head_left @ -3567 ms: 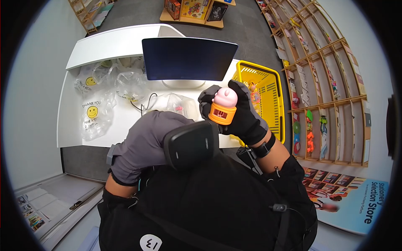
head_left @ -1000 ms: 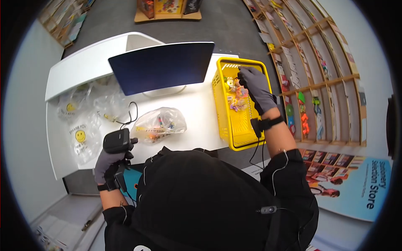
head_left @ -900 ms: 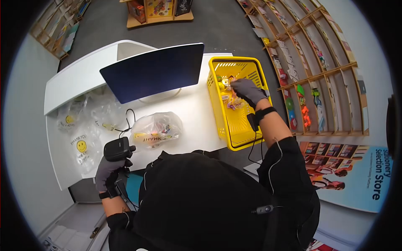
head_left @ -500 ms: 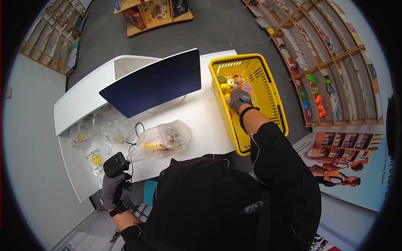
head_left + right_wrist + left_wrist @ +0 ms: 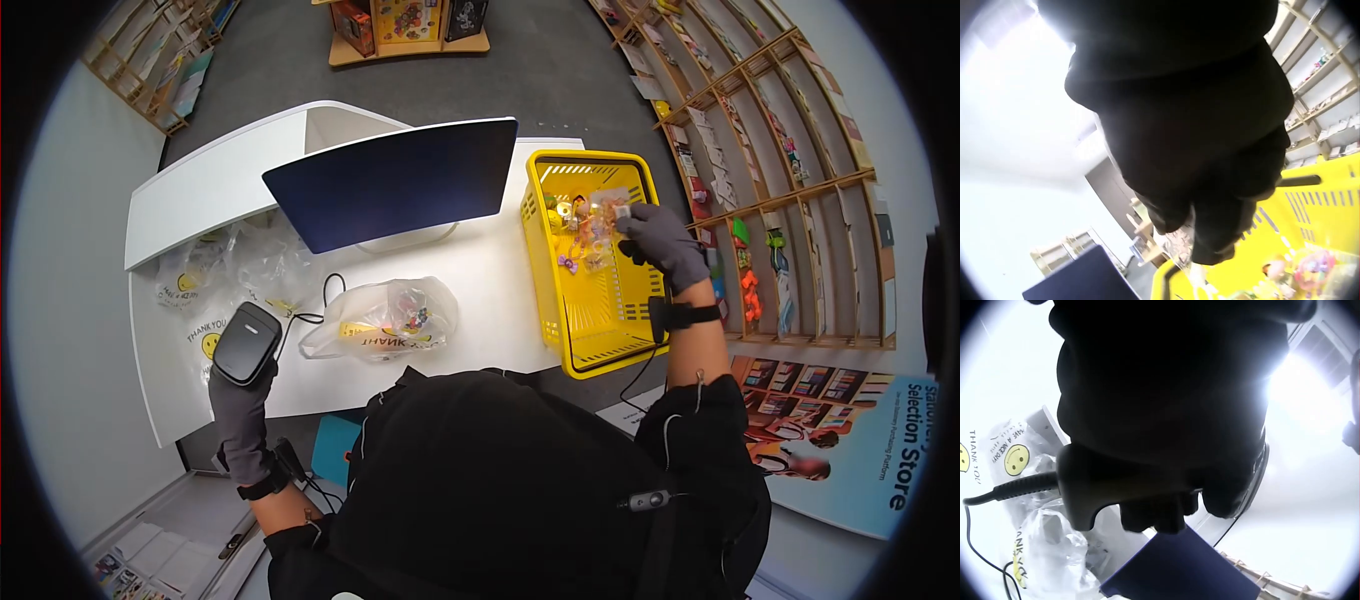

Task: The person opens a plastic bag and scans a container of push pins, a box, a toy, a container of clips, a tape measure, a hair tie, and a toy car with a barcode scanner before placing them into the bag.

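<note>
My gloved left hand (image 5: 240,400) grips a black handheld barcode scanner (image 5: 248,343) above the left part of the white counter. In the left wrist view its handle and cord show below the dark hand. Over the yellow shopping basket (image 5: 553,325), my gloved right hand (image 5: 665,245) pinches a clear plastic packet (image 5: 608,215) by one end. What is inside the packet cannot be made out. Several small toys lie in the basket beneath it, among them a purple bow-shaped piece (image 5: 568,265). The right wrist view shows the packet (image 5: 1179,244) partly hidden behind the fingers.
A filled clear plastic bag (image 5: 385,325) lies mid-counter (image 5: 480,300). Behind it stands a dark monitor (image 5: 395,180). Printed "THANK YOU" bags (image 5: 190,280) are piled at the left, with a black cable near them. Wooden shelves (image 5: 770,200) line the right wall.
Earlier both hands were close together, the right holding a pink and orange toy. The right hand then reached into the basket and now lifts a clear packet. The left hand has moved left with the scanner.
</note>
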Demonstrator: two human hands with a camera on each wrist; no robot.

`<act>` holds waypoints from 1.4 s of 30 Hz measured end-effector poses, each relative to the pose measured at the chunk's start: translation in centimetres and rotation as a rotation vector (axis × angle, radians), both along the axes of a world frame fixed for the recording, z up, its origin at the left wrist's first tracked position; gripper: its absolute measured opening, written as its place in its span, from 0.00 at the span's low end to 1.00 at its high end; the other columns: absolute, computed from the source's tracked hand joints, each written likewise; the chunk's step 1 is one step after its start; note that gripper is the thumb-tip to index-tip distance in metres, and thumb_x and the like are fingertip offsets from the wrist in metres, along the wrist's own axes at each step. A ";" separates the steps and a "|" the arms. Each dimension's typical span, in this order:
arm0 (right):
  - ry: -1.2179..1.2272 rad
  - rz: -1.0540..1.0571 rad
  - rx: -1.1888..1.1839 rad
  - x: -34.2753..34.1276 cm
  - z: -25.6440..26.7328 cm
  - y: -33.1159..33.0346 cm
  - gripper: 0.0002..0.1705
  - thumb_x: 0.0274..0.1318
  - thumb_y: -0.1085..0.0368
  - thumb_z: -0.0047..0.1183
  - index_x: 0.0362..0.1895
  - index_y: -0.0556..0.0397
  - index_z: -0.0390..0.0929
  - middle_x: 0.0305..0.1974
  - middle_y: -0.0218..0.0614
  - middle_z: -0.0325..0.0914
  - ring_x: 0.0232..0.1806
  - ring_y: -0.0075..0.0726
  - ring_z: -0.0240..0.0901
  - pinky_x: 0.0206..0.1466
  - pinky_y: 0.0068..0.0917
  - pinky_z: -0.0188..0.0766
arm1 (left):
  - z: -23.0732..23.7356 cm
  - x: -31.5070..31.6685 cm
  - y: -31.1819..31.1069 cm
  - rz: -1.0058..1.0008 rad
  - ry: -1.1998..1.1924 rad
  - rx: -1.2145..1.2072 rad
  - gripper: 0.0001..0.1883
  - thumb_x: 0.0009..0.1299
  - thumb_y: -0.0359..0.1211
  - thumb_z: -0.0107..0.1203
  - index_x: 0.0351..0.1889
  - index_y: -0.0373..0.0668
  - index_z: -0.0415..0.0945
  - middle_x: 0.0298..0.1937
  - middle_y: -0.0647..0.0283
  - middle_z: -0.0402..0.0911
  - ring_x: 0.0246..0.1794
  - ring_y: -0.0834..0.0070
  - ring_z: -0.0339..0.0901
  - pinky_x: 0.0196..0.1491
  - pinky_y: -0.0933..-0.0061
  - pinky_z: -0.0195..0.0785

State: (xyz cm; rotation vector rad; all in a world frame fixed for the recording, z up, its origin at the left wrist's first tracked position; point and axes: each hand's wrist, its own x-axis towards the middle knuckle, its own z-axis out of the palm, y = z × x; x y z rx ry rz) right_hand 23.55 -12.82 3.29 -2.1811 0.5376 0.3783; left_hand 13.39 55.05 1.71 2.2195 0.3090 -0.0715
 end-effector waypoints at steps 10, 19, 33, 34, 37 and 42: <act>-0.191 0.091 0.319 -6.8 9.9 16.1 0.14 0.77 0.58 0.58 0.47 0.57 0.84 0.32 0.34 0.86 0.29 0.23 0.82 0.30 0.23 0.78 | 4.7 -2.0 -1.5 0.093 -0.544 -0.124 0.22 0.73 0.30 0.71 0.64 0.38 0.84 0.54 0.63 0.90 0.51 0.75 0.85 0.52 0.69 0.78; -0.029 0.347 0.488 -6.7 9.3 26.2 0.15 0.77 0.59 0.58 0.46 0.59 0.84 0.33 0.36 0.87 0.31 0.25 0.84 0.34 0.22 0.79 | 9.1 -2.6 -7.9 -0.348 -0.421 0.002 0.22 0.59 0.33 0.79 0.52 0.42 0.89 0.47 0.51 0.91 0.47 0.54 0.89 0.51 0.62 0.81; 0.084 0.517 0.488 -7.4 7.7 29.4 0.15 0.76 0.56 0.60 0.43 0.58 0.85 0.32 0.35 0.87 0.32 0.24 0.83 0.36 0.24 0.79 | 9.0 -3.6 -8.9 -0.393 -0.280 -0.192 0.20 0.57 0.32 0.79 0.48 0.42 0.90 0.40 0.54 0.92 0.39 0.58 0.91 0.45 0.66 0.81; 0.089 0.519 0.485 -7.4 7.7 29.4 0.15 0.76 0.56 0.60 0.43 0.58 0.85 0.32 0.35 0.87 0.32 0.24 0.83 0.36 0.24 0.79 | 9.1 -3.6 -8.8 -0.393 -0.266 -0.195 0.20 0.57 0.33 0.79 0.48 0.42 0.90 0.40 0.54 0.92 0.39 0.59 0.91 0.45 0.66 0.81; 0.087 0.519 0.480 -7.4 7.7 29.5 0.16 0.76 0.56 0.60 0.42 0.57 0.85 0.32 0.34 0.87 0.32 0.25 0.83 0.36 0.25 0.79 | 8.8 -3.9 -8.6 -0.383 -0.232 -0.205 0.19 0.58 0.33 0.79 0.47 0.43 0.90 0.39 0.54 0.92 0.38 0.59 0.91 0.45 0.66 0.80; 0.007 0.572 0.373 -6.1 4.9 29.2 0.17 0.76 0.55 0.60 0.42 0.57 0.85 0.32 0.33 0.87 0.32 0.24 0.82 0.37 0.25 0.79 | 5.1 -4.6 -5.5 -0.081 -0.271 -0.163 0.16 0.62 0.35 0.78 0.46 0.40 0.89 0.38 0.60 0.92 0.36 0.69 0.89 0.43 0.69 0.80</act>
